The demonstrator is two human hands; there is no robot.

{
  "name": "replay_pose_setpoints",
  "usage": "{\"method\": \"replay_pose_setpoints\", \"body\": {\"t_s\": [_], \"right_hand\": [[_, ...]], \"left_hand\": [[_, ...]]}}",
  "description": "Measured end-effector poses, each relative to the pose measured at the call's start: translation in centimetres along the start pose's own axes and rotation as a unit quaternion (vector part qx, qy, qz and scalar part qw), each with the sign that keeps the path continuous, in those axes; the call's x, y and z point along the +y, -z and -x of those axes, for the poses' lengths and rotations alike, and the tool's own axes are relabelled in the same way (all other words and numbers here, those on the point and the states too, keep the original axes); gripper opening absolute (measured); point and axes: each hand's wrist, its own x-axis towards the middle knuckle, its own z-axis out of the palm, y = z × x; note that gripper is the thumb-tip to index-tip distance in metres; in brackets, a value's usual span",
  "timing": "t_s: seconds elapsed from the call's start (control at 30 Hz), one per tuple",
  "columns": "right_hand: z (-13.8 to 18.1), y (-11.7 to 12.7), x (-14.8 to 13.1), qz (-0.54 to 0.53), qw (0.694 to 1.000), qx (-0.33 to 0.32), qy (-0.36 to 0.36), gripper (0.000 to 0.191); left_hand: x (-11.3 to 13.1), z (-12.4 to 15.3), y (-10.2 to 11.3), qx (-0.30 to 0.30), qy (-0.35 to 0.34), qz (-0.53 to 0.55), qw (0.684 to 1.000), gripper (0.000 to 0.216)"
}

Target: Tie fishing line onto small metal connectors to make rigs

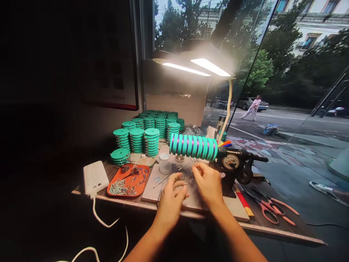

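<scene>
My left hand [171, 198] hovers over a pale work board [152, 189], fingers curled in a pinch on something too small to make out. My right hand [207, 182] is close beside it, fingers bent down toward the board, also pinched on something tiny. Just beyond both hands a row of teal spools [193, 146] sits sideways on a black winding machine [236, 165] with a round dial. A small dish of tiny parts [181, 172] lies under my fingertips.
Stacks of teal spools [144, 134] stand at the back left. An orange tray of small metal parts [128, 181] and a white power block [95, 176] lie left. Red-handled scissors [268, 207] lie right. A lamp [196, 65] glows overhead. A person walks outside the window [253, 107].
</scene>
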Motion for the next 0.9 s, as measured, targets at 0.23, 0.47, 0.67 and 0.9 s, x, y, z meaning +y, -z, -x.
{"method": "replay_pose_setpoints", "body": {"t_s": [0.23, 0.47, 0.67, 0.9], "right_hand": [[1.1, 1.7, -1.8, -0.115, 0.987, -0.107, -0.024, 0.017], [1.5, 1.4, -1.1, -0.274, 0.926, -0.218, -0.143, 0.027], [1.9, 1.1, -1.0, -0.331, 0.9, -0.224, -0.174, 0.026], [2.1, 1.0, -0.7, -0.346, 0.892, -0.231, -0.178, 0.022]], "left_hand": [[0.7, 0.9, -1.0, -0.091, -0.059, -0.065, 0.992, 0.008], [-0.3, 1.9, -0.9, -0.171, 0.088, 0.056, 0.98, 0.029], [-0.1, 3.2, -0.1, -0.173, 0.175, 0.129, 0.961, 0.026], [-0.1, 4.2, 0.2, -0.162, 0.202, 0.13, 0.957, 0.027]]}}
